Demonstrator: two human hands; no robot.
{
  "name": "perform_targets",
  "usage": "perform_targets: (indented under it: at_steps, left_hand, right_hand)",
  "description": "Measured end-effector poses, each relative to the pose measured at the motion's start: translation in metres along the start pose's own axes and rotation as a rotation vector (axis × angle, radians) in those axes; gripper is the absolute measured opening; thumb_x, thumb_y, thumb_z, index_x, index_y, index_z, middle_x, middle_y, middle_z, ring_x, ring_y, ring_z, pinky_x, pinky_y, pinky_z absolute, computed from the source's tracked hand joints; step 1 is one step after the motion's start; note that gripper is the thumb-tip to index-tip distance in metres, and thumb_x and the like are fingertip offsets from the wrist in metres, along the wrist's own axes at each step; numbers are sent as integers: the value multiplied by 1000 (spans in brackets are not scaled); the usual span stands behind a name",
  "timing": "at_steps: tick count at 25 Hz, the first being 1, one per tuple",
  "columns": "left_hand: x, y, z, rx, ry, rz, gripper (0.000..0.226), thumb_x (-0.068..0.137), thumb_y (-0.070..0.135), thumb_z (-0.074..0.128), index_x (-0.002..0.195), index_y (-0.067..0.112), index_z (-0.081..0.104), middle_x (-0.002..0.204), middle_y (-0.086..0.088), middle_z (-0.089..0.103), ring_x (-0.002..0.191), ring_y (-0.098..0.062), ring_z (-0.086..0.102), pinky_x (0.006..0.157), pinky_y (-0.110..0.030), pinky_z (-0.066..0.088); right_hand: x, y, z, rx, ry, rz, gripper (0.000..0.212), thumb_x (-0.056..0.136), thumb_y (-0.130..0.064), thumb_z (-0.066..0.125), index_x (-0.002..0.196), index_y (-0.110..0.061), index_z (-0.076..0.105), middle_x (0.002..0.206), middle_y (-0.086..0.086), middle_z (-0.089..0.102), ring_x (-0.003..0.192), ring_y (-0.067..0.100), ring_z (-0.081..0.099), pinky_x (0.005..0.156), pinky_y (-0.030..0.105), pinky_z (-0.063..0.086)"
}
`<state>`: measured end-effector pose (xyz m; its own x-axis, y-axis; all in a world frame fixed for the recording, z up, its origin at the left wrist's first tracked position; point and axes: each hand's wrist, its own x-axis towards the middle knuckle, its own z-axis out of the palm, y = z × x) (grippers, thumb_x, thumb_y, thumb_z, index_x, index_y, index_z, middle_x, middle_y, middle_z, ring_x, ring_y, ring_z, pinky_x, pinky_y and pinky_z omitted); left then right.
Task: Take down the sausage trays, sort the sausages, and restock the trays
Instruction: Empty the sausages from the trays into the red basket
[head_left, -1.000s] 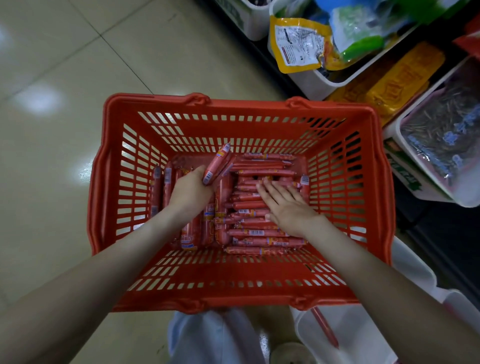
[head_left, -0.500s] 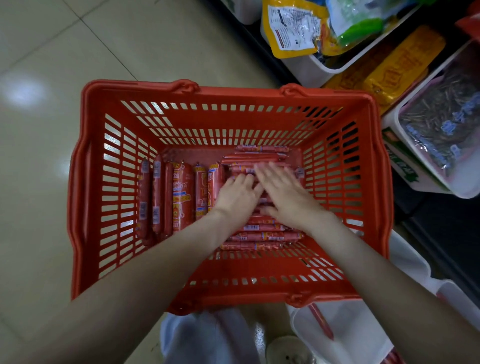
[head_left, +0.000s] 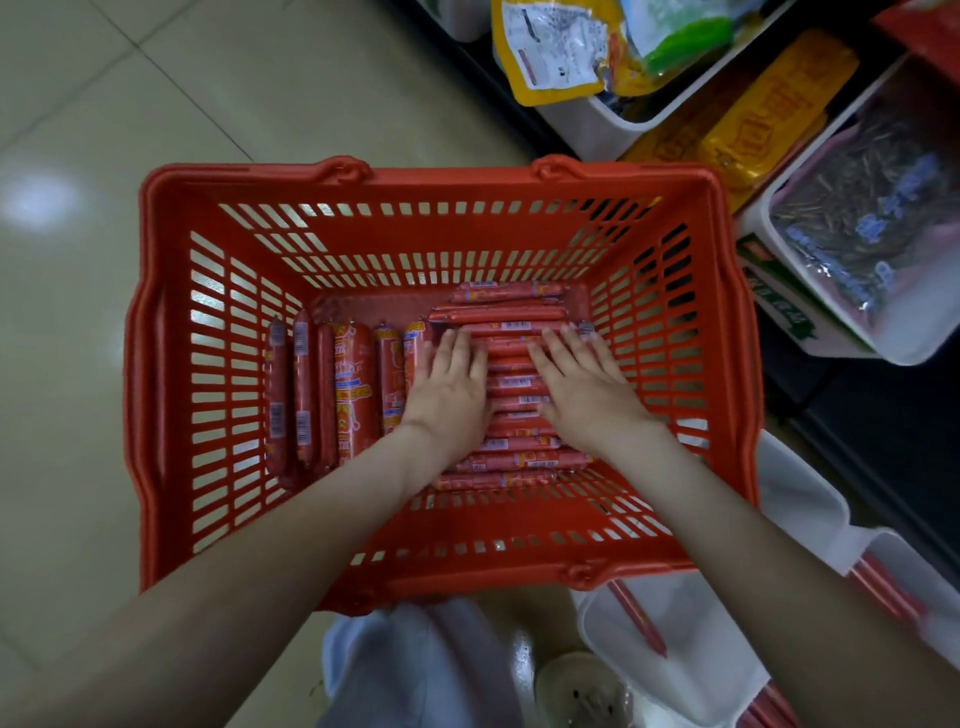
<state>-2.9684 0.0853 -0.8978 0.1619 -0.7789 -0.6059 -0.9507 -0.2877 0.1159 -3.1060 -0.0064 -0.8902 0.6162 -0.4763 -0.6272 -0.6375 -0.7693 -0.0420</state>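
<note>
Trays (head_left: 701, 670) of white plastic lie nearest the viewer at lower right, one carrying a lone thin stick (head_left: 638, 621). Beyond them stands the red basket (head_left: 467, 566), where the stock to be sorted lies on the bottom in two groups: thick sausages (head_left: 353, 395) set lengthwise in a row on the left, and thin sausages (head_left: 511, 312) stacked crosswise on the right. The left hand (head_left: 449, 389) and the right hand (head_left: 584, 387) both rest flat on the thin stack, fingers straight and close together, gripping nothing. Judged from their look, the sticks are light and fairly stiff along their length. Their glossy film probably slides easily, so a loose stack may roll or fan apart when lifted. Gathering a bundle by pressing in from both ends, or clasping it across the middle, seems the surer hold; the crimped tips offer poor purchase. Farthest away, white shelf bins (head_left: 597, 130) hold snack packets (head_left: 556, 52) beside the basket's far right corner.
</note>
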Motion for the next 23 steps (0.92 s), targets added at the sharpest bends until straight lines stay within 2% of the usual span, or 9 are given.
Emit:
perform_targets:
  at_steps: [4, 6, 8, 12, 14, 17, 19, 21, 23]
  left_hand:
    - [-34, 70, -29, -179, 348, 179, 48, 90, 23, 43, 132, -1, 47, 139, -25, 44, 125, -37, 45, 106, -42, 33]
    - [-57, 115, -29, -255, 533, 355, 42, 80, 22, 44, 114, 3, 61, 117, -20, 60, 101, -34, 59, 89, -40, 43]
    - [-80, 151, -19, -260, 538, 574, 44, 79, 22, 44, 118, 5, 59, 118, -15, 59, 100, -31, 58, 89, -39, 43]
    - [-96, 182, 37, 297, 461, 989, 37, 84, 22, 43, 112, 17, 67, 121, -6, 64, 116, -24, 57, 106, -50, 27]
    - [-89, 182, 65, 567, 366, 1063, 39, 88, 19, 37, 107, 18, 71, 121, -5, 66, 121, -25, 55, 110, -53, 21]
    - [-75, 185, 98, 670, 130, 1027, 47, 84, 15, 30, 96, 18, 76, 110, -4, 71, 109, -24, 64, 101, -43, 43]
    - [-66, 184, 114, 657, 63, 944, 49, 83, 17, 29, 95, 18, 76, 109, -6, 71, 104, -25, 66, 95, -40, 49]
    - [-51, 185, 124, 633, 65, 881, 49, 84, 18, 29, 100, 15, 75, 110, -8, 70, 105, -27, 65, 95, -40, 49]
    - [-40, 192, 126, 594, 84, 832, 48, 83, 16, 30, 104, 12, 73, 111, -9, 70, 103, -26, 66, 95, -38, 48]
  right_hand:
    - [-67, 23, -13, 211, 708, 87, 46, 88, -24, 42, 128, -5, 54, 132, 16, 53, 121, 31, 45, 106, 39, 26]
    - [-113, 42, -5, 318, 952, 197, 38, 84, -18, 44, 117, -3, 58, 113, 17, 60, 103, 28, 46, 91, 37, 32]
    - [-147, 53, 25, 453, 1020, 387, 32, 86, -16, 43, 110, 0, 56, 102, 19, 59, 94, 28, 47, 86, 34, 32]
    - [-174, 55, 166, 779, 400, 612, 57, 84, -49, 45, 125, -10, 46, 113, 18, 57, 104, 36, 55, 92, 45, 46]
    - [-179, 38, 218, 769, 133, 535, 68, 80, -35, 66, 135, -3, 44, 127, 22, 54, 114, 37, 56, 95, 47, 49]
    - [-178, 23, 248, 614, 21, 387, 54, 74, -15, 77, 122, 3, 58, 116, 21, 62, 100, 37, 63, 79, 44, 54]
    - [-172, 30, 253, 536, -1, 372, 43, 90, -17, 58, 130, -5, 50, 126, 16, 56, 113, 32, 55, 88, 39, 47]
    - [-167, 41, 247, 630, -59, 459, 40, 94, -16, 46, 133, -8, 43, 131, 13, 51, 119, 30, 49, 91, 37, 43]
    - [-165, 48, 232, 840, 77, 596, 35, 93, -17, 50, 126, -8, 47, 122, 15, 56, 110, 34, 54, 84, 38, 44]
